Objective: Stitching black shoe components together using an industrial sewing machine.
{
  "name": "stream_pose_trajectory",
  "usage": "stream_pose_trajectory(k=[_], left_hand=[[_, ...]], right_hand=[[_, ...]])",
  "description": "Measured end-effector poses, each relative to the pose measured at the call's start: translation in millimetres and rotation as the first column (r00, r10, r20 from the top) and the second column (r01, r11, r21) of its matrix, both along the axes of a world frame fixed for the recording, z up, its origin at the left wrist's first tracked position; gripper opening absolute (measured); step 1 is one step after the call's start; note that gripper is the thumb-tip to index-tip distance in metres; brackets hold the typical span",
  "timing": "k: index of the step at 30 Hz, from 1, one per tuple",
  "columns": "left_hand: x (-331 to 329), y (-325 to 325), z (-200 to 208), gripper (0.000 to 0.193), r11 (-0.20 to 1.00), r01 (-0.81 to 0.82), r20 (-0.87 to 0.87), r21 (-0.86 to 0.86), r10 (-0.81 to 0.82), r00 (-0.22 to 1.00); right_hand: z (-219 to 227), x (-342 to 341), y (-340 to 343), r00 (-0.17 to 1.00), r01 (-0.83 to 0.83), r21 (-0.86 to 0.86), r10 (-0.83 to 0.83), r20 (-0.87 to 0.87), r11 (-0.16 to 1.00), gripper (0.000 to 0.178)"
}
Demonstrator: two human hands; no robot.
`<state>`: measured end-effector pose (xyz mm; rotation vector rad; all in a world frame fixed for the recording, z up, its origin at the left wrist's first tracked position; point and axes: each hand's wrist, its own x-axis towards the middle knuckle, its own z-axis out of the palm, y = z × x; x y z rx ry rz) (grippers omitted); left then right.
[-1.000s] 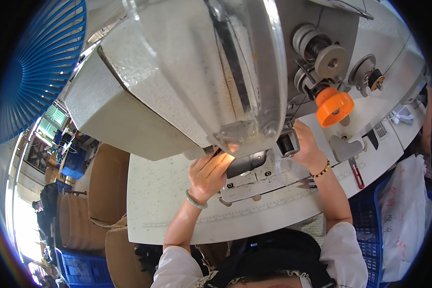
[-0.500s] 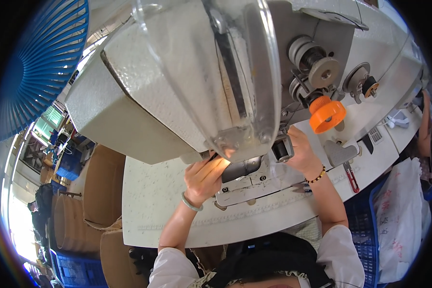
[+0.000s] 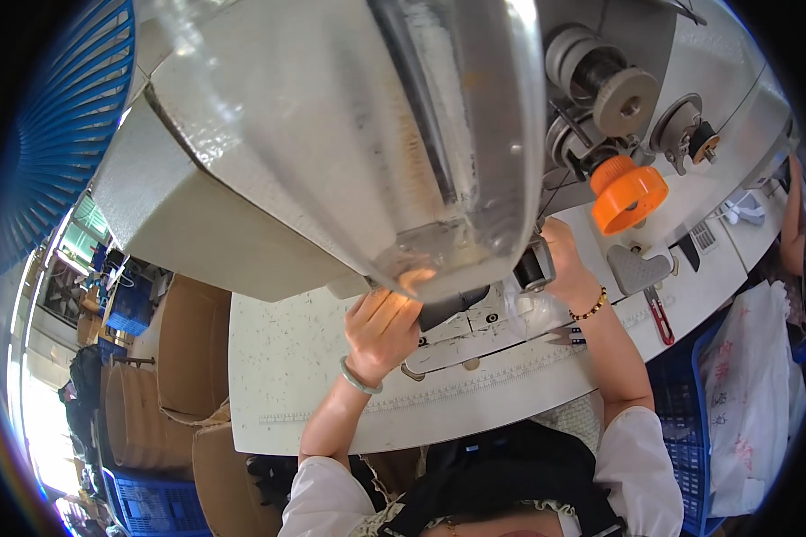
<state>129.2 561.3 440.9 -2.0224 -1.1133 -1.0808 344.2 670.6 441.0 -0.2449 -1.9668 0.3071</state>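
I'm reaching both hands apart under the sewing machine (image 3: 349, 152), left hand (image 3: 381, 327) flat on the worktop (image 3: 278, 376), right hand (image 3: 560, 264) whose grip I cannot tell pressing clear film (image 3: 528, 313) — fingertips risking the needle.

A garment workshop; industrial sewing machine (image 3: 349, 152), worktable (image 3: 287, 376), stacked crates (image 3: 152, 506).

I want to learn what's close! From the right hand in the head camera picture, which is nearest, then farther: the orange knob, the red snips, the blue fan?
1. Orange knob, just above the right hand.
2. Red snips, on the table to its right.
3. Blue fan, far across at upper left.
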Motion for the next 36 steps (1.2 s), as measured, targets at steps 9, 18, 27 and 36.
stream_pose_trajectory(k=[9, 18, 27, 36], left_hand=[[4, -3, 4, 0.018, 1.0, 0.001, -0.01, 0.021, -0.001, 1.0], [-2, 7, 1, 0.023, 1.0, 0.01, 0.014, -0.009, -0.01, 1.0], [-9, 10, -9, 0.03, 0.994, 0.068, -0.041, 0.09, -0.065, 0.997], [-8, 13, -8, 0.036, 0.987, 0.145, 0.028, 0.07, -0.147, 0.989]], right_hand=[[3, 0, -3, 0.998, 0.06, 0.126, -0.059, -0.015, 0.99, 0.02], [0, -1, -6, 0.997, 0.08, 0.011, -0.08, 0.023, 0.997, 0.023], [6, 0, -10, 0.992, 0.085, 0.313, -0.11, 0.064, 0.946, 0.023], [-1, -5, -9, 0.994, 0.108, 0.286, -0.101, -0.041, 0.952, 0.019]])
